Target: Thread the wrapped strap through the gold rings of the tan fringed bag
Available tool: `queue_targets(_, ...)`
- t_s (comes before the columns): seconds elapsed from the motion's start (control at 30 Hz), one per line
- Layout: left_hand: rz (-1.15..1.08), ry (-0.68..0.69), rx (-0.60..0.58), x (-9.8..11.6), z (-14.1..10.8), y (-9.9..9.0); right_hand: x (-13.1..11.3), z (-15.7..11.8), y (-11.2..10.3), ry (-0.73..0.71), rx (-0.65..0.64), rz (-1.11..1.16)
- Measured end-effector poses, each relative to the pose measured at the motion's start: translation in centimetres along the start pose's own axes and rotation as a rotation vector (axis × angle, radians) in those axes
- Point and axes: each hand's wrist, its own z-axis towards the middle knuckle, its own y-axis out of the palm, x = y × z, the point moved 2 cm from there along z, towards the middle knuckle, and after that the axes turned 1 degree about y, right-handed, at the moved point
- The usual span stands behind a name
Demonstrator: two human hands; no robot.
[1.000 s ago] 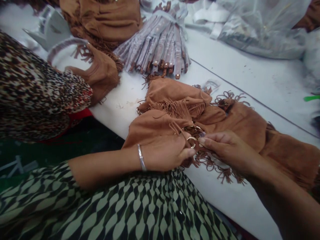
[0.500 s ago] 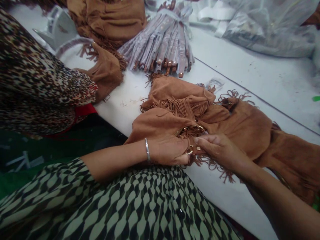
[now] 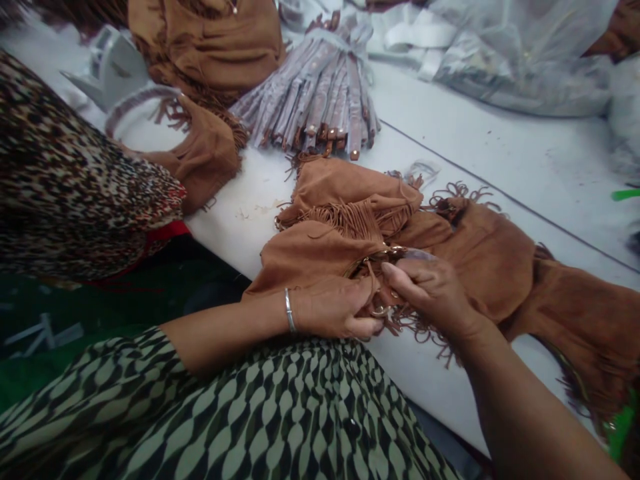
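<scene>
Head view: metal ring (image 3: 380, 311) sits between both hands' fingers (image 3: 400, 280).

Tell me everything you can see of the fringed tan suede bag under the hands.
The fringed tan suede bag lies bunched on the white table, its nap matte. Thin suede fringe hangs along its folds. A gold-toned metal ring shows at its opening, where the left hand and right hand grip it. A long fringed section stretches off to the right.

L hand (image 3: 333, 312), R hand (image 3: 430, 291), suede bag (image 3: 313, 261)
</scene>
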Motion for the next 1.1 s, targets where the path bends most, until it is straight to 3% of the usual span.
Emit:
queue_targets(0.1,-0.044,-0.078,0.067,-1.0,-1.1,-0.8,-1.0,0.2,-2.9,-0.136,0.016,-0.207)
queue_targets(0.2,0.035,-0.119,-0.103,-2.2,-2.5,-0.6,-2.0,-0.9,-4.4,-0.273,-0.047,-0.339)
queue_targets(0.27,0.075,-0.107,-0.146,-2.9,-3.5,-0.3,-2.2,-2.0,-4.5,-0.316,-0.106,-0.371)
queue_targets(0.43,0.223,-0.141,-0.098,-3.3,-6.0,0.9,-1.1,-5.9,-3.3,-0.251,-0.023,-0.395)
queue_targets(0.53,0.415,-0.071,-0.057,-3.1,-7.0,1.6,0.4,-8.8,-2.9,-0.183,0.107,-0.329)
queue_targets(0.57,0.45,-0.028,-0.04,-3.0,-7.1,1.7,1.2,-9.7,-2.8,-0.111,0.205,-0.287)
queue_targets(0.63,0.472,0.037,-0.02,-2.9,-7.1,1.9,3.5,-11.1,-2.8,0.183,0.517,-0.126)
queue_targets(0.7,0.473,0.052,-0.02,-2.8,-6.8,2.0,6.2,-12.1,-2.2,0.625,0.837,0.223)
queue_targets(0.73,0.478,0.049,-0.023,-2.8,-6.6,2.1,7.5,-12.3,-1.5,0.83,0.909,0.472)
queue_targets(0.8,0.506,0.043,-0.032,-2.6,-6.4,2.3,9.0,-11.9,0.3,1.092,0.808,0.994)
queue_targets(0.9,0.56,0.05,-0.041,-2.1,-6.5,2.1,9.0,-10.6,2.0,1.145,0.526,1.472)
queue_targets(0.93,0.567,0.058,-0.026,-2.0,-6.6,1.6,8.9,-10.3,2.2,1.111,0.529,1.549)
queue_targets(1.0,0.57,0.068,0.062,-1.3,-6.8,-0.4,8.8,-9.8,2.1,1.027,0.665,1.633)
queue_targets(1.1,0.619,0.044,0.343,0.6,-7.3,-6.2,9.3,-9.4,2.0,0.953,0.788,1.652)
